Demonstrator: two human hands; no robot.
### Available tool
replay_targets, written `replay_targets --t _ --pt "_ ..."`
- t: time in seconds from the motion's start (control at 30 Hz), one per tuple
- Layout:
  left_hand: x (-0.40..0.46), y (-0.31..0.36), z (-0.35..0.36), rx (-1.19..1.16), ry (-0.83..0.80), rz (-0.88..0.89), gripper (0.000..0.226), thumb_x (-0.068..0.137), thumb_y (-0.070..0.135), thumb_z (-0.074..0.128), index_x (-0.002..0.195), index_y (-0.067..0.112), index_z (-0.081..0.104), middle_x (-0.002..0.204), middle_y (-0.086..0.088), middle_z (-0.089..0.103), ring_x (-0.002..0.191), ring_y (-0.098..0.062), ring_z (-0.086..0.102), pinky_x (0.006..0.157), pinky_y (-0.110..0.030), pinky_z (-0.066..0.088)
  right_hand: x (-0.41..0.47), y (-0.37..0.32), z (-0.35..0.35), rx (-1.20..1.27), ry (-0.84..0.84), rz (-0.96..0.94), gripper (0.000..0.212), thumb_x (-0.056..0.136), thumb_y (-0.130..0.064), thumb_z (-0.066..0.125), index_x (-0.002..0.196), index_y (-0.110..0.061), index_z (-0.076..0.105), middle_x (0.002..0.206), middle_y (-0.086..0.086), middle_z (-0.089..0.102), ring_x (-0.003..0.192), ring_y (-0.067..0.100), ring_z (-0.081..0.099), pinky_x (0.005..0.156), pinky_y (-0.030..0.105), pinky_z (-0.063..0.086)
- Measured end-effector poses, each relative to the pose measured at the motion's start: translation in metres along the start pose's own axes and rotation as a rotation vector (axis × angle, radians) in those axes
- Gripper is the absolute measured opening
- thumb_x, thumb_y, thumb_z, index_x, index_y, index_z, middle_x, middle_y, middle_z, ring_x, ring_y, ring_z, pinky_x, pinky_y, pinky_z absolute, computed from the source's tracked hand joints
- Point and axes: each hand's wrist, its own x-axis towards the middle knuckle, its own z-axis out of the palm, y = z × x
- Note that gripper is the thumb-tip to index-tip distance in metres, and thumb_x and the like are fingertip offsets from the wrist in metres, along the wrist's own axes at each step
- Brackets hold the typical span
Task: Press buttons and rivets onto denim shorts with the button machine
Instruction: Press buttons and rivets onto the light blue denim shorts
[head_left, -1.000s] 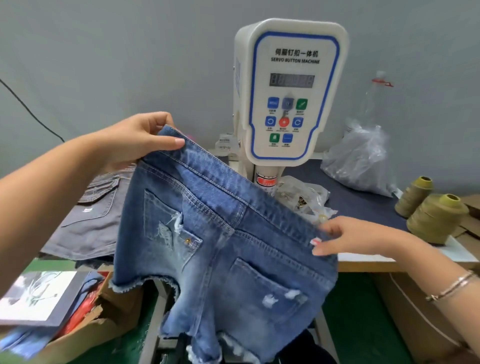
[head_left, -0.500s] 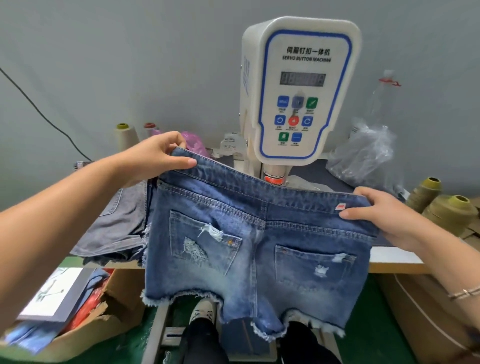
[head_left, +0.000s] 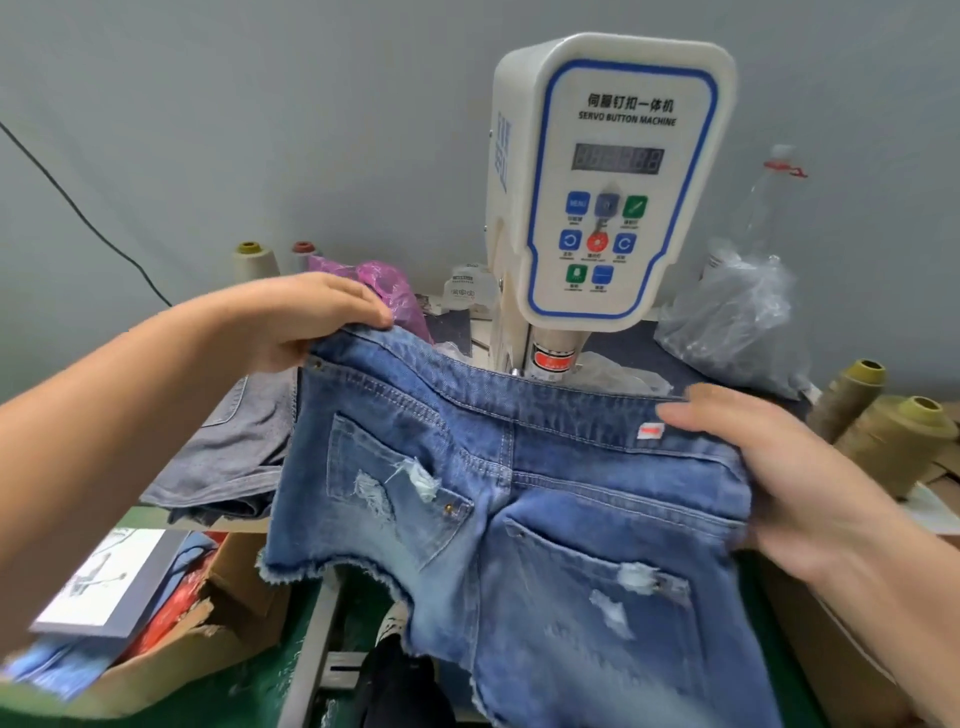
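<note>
The denim shorts (head_left: 498, 499) hang in the air in front of the button machine (head_left: 602, 182), back pockets facing the wearer, waistband uppermost and stretched between the two hands. The left hand (head_left: 311, 317) grips the waistband's far-left end, fingers curled over the top edge and thumb hidden behind the cloth. The right hand (head_left: 795, 467) holds the right end, fingers laid along the band beside a small red label (head_left: 650, 431), with the side of the shorts bunched in its palm; its outline is blurred, so the exact grip cannot be told.

The waistband's long axis runs from the left hand down and across to the right hand, the left end higher and farther away. The machine's pressing head (head_left: 553, 358) sits just behind the band's middle, roughly between the hands and a little nearer the right one. Judging from this, the shorts would need carrying forward and down onto the table (head_left: 924, 512) beneath that head, and probably turning, since the front fly is out of sight.

Beyond the left hand lies a grey garment (head_left: 234, 452); past the right stand olive thread cones (head_left: 893, 441).
</note>
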Motion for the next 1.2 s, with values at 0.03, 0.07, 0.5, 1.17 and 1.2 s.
replay_targets --t 0.03,0.07,0.5,1.17,1.2 --pt "-0.003 0.006 0.003 -0.009 -0.008 0.038 0.022 0.088 0.012 0.064 0.068 0.018 0.069 0.067 -0.003 0.070 0.056 -0.014 0.068 0.046 -0.022 0.051 -0.002 0.000 0.015 0.013 -0.037 -0.006 0.024 0.057 -0.019 0.070 0.077 -0.011 0.058 0.067 0.008 0.059 0.054 0.017 0.057 0.047 0.021 0.047" --pt "-0.007 0.011 0.007 -0.004 -0.025 0.069 0.026 0.088 0.012 0.064 0.065 0.021 0.070 0.069 -0.002 0.071 0.059 -0.014 0.068 0.049 -0.022 0.052 -0.003 0.002 0.030 0.038 -0.081 -0.016 0.021 0.058 -0.020 0.070 0.070 -0.012 0.056 0.063 0.005 0.054 0.051 0.014 0.054 0.045 0.020 0.045" --pt "-0.047 0.019 -0.010 0.039 -0.184 0.306 0.069 0.054 0.048 0.087 0.116 0.027 0.064 0.115 -0.004 0.070 0.108 -0.020 0.065 0.094 -0.038 0.051 0.078 -0.001 0.169 0.063 -0.007 -0.396 0.024 0.093 -0.018 0.061 0.074 -0.010 0.047 0.075 0.010 0.052 0.075 0.023 0.060 0.069 0.038 0.061" --pt "-0.019 -0.034 -0.059 -0.622 0.219 0.328 0.027 0.096 0.036 0.050 0.094 0.025 0.074 0.098 0.000 0.073 0.084 -0.017 0.072 0.066 -0.030 0.058 0.102 0.112 0.118 0.007 -0.183 -0.091 0.014 0.081 -0.022 0.070 0.096 -0.021 0.069 0.097 0.003 0.074 0.092 0.018 0.069 0.075 0.025 0.054" --pt "-0.021 -0.044 -0.063 -0.624 0.146 0.270 0.027 0.093 0.041 0.053 0.096 0.027 0.075 0.102 -0.001 0.072 0.088 -0.018 0.070 0.072 -0.031 0.057 0.104 0.104 0.122 0.105 -0.184 -0.081 0.020 0.078 -0.025 0.070 0.096 -0.016 0.069 0.096 0.007 0.074 0.089 0.020 0.070 0.074 0.028 0.055"
